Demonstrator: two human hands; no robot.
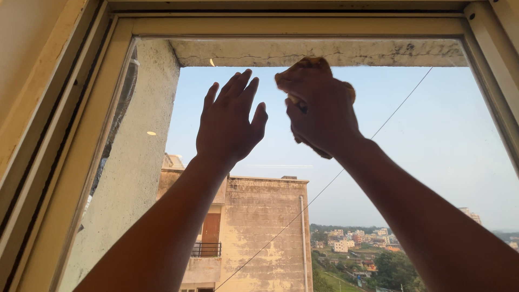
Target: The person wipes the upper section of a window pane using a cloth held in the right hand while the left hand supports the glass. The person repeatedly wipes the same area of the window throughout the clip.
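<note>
My right hand [319,111] is raised against the glass pane [432,140] of a window, near its top edge, and grips a crumpled yellowish cloth [310,64] that pokes out above my knuckles. My left hand [228,121] is beside it to the left, flat against the glass with fingers spread and nothing in it. Both forearms reach up from the bottom of the view.
A cream window frame [81,151] borders the pane on the left, top and right. Through the glass I see a cracked concrete overhang [259,52], a weathered building with a balcony [254,227], a slanting wire [324,189] and distant houses [351,240].
</note>
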